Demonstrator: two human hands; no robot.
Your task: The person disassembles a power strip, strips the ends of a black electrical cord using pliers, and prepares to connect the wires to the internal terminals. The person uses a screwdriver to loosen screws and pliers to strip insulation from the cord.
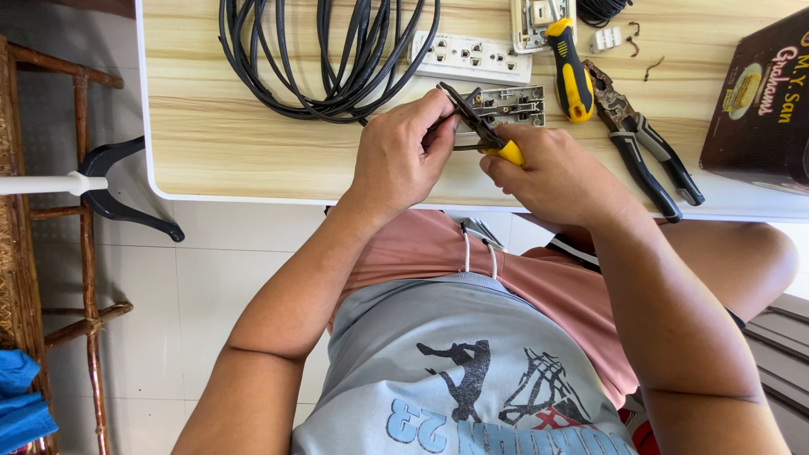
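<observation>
At the far left stands one wooden chair frame (84, 253) with a blue cloth (21, 400) low beside it; a black plastic bracket (118, 190) on a white pole juts toward the worktop (253, 143), which is pale wood grain with a white edge; on its upper left lies one coil of black cable (329, 59), looped many times. The person's left hand (400, 156) is closed, its fingers pinching a thin dark wire (434, 135) near the worktop's front edge; just right of it the right hand (552, 173) is closed round the yellow handle of a small cutter (480, 131), whose dark jaws point up and left toward the left hand's fingertips; whether the jaws bite the wire cannot be told. Behind the hands lies one white socket strip face (472, 57) with several outlets, and below it one grey socket insert (510, 105) showing metal contacts; a second open housing (531, 21) sits at the top edge. One screwdriver with a yellow and black handle (571, 76) lies upright-wise to the right; beside it one small white connector block (605, 39) and three short brown wire scraps (634, 38); then one pair of pliers with black and grey handles (649, 156), spread apart. At the far right rests one dark brown carton (758, 109), boxy, bearing a cream round emblem and pale lettering on its side.
</observation>
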